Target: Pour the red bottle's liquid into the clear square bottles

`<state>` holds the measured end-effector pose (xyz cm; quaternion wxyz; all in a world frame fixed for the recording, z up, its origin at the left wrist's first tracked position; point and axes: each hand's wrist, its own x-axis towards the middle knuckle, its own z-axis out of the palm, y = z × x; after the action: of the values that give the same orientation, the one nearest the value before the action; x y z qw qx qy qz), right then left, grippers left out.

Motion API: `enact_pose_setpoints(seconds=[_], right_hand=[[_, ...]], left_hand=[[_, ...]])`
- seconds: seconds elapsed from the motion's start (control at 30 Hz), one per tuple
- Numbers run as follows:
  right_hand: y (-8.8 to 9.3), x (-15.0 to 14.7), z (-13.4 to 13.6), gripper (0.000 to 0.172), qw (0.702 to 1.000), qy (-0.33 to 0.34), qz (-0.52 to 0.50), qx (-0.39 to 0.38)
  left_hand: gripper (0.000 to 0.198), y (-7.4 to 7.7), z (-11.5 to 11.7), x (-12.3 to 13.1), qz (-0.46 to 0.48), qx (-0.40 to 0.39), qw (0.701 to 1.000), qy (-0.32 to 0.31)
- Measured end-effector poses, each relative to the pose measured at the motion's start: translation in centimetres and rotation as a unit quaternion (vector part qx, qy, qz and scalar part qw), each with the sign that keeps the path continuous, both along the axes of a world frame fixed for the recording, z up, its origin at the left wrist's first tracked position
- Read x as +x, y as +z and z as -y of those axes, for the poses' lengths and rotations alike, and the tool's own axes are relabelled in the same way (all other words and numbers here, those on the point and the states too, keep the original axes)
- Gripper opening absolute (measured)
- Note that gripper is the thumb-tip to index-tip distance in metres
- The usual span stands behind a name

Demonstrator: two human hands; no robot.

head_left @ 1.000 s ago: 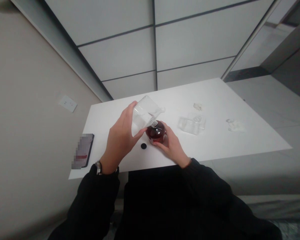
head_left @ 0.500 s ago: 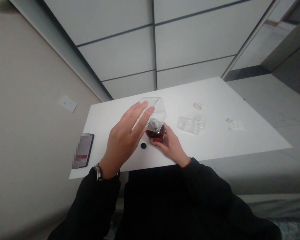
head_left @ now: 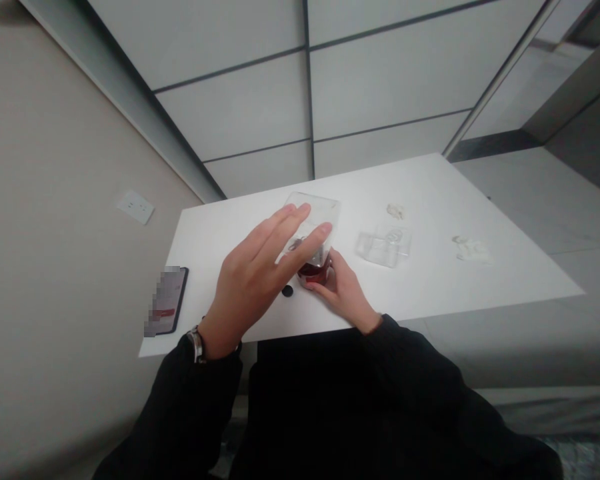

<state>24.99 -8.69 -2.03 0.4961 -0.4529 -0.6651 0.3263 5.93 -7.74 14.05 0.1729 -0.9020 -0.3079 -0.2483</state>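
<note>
Near the table's front edge stands a small jar [head_left: 314, 275] with dark red contents. My right hand [head_left: 347, 293] wraps round its right side, thumb in front. Over the jar's top is a clear, box-like plastic piece [head_left: 313, 205], tilted, with a coiled pattern showing at its lower end. My left hand [head_left: 260, 277] grips this piece from the left, its fingers long across the clear surface and its thumb hidden. Whether the piece touches the jar's lid is hard to see. A small black disc [head_left: 287, 291] lies left of the jar, partly beneath my left hand.
Right of the jar, a clear plastic tray [head_left: 377, 248] lies on the white table [head_left: 445, 200]. Crumpled clear scraps sit beyond it, one at the back [head_left: 395, 211] and another farther right [head_left: 473, 249]. A phone [head_left: 167, 303] rests at the left edge, beside the wall.
My left hand has shifted slightly right and turned, its fingers reaching farther across. The clear plastic piece has turned with it. My right hand stays round the jar.
</note>
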Motion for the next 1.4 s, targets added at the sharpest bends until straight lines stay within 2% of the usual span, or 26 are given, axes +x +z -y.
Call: enact_pose_setpoints(seconds=[0.4, 0.67, 0.8, 1.0, 1.27, 1.4], right_hand=[[-0.2, 0.0, -0.1, 0.079, 1.000, -0.002, 0.002, 0.012], [-0.6, 0.1, -0.3, 0.083, 0.999, 0.004, 0.008, 0.031], [-0.7, 0.1, -0.4, 0.084, 0.999, 0.011, 0.009, 0.032], [-0.7, 0.3, -0.4, 0.086, 0.999, 0.019, 0.009, 0.030], [-1.0, 0.1, -0.4, 0.084, 1.000, 0.010, 0.007, 0.026], [-1.1, 0.0, -0.4, 0.084, 1.000, 0.009, 0.006, 0.023]], left_hand=[[0.052, 0.0, 0.1, -0.1, -0.014, 0.029, 0.999, 0.010], [0.060, -0.8, -0.5, -0.8, 0.041, -0.022, 0.998, 0.035], [0.068, -1.6, -1.0, -1.3, 0.065, -0.052, 0.994, 0.076], [0.087, -2.9, -1.6, -2.0, 0.124, -0.158, 0.969, 0.144], [0.092, -3.2, -1.9, -2.3, 0.190, -0.257, 0.931, 0.177], [0.093, -4.9, -2.7, -3.1, 0.252, -0.304, 0.903, 0.171]])
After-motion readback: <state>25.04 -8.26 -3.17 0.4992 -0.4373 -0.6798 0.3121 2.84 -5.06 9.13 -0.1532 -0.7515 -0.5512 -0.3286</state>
